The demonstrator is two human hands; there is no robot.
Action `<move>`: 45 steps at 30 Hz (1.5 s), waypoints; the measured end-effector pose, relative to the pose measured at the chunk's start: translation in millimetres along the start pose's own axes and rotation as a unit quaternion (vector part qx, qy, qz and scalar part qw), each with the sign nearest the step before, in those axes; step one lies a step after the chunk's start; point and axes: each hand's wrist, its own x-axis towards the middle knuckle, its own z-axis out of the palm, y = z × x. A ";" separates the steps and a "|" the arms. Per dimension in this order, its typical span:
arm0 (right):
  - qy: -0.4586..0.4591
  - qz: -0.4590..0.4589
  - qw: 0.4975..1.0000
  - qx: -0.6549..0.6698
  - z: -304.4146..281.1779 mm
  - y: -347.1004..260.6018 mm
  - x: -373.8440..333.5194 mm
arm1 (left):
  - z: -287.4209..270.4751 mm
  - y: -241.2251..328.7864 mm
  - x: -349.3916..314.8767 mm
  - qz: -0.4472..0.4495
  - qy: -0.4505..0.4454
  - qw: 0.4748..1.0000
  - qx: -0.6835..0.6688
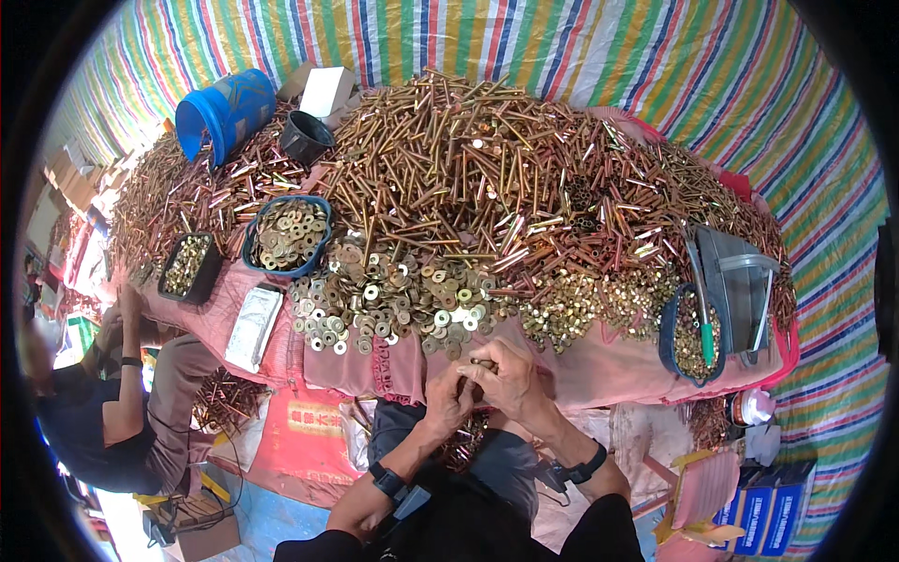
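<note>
Black sleeves (604,513) nearest. Fingers of left hand (447,400) and right hand (510,377) curled closed, meeting around small metal piece (483,363); its long axis not clear. Washers (393,298) lie just beyond fingers, leftward; nuts (599,304) beyond, rightward, nearer right hand.

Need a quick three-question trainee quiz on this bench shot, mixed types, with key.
1. Multiple choice: what fills the wavy-rimmed blue basin left of centre?
A) springs
B) washers
C) chain links

2. True or false: the person's left hand and right hand are close together.

3. Fill in the blank: as the picture shows it, the heap of loose washers lies to the ___ of the heap of loose nuts.

Key:
1. B
2. True: they meet at the near edge of the heaps.
3. left
</note>
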 end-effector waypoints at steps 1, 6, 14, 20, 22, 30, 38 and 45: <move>-0.003 0.049 0.999 0.021 0.5 -0.8 -1.5 | -0.5 1.2 -0.3 -0.005 -0.002 1.000 -0.017; -0.029 0.057 0.997 0.044 -1.5 -4.3 -2.2 | -4.4 1.8 -1.7 0.009 -0.012 1.000 0.001; -0.067 -0.029 0.997 0.022 -9.1 -3.9 6.4 | -8.8 1.6 -4.7 -0.018 -0.012 1.000 0.021; 0.007 0.019 1.000 -0.020 6.2 -9.5 -6.5 | -6.2 -8.9 -7.1 0.001 -0.008 1.000 0.017; 0.015 0.096 0.995 0.013 10.9 -11.9 -9.1 | -3.0 -13.0 -6.0 0.041 0.014 0.999 0.005; 0.006 -0.088 0.995 -0.052 -0.6 -12.5 0.6 | -5.3 -14.6 -10.7 -0.023 -0.011 1.000 0.012; 0.009 0.035 0.999 0.029 1.3 -13.4 -4.7 | -3.6 -11.2 -7.5 0.007 0.013 1.000 0.009; -0.152 0.126 0.980 -0.005 -21.8 -8.7 13.4 | -20.9 -1.6 -10.4 -0.015 -0.055 0.998 -0.029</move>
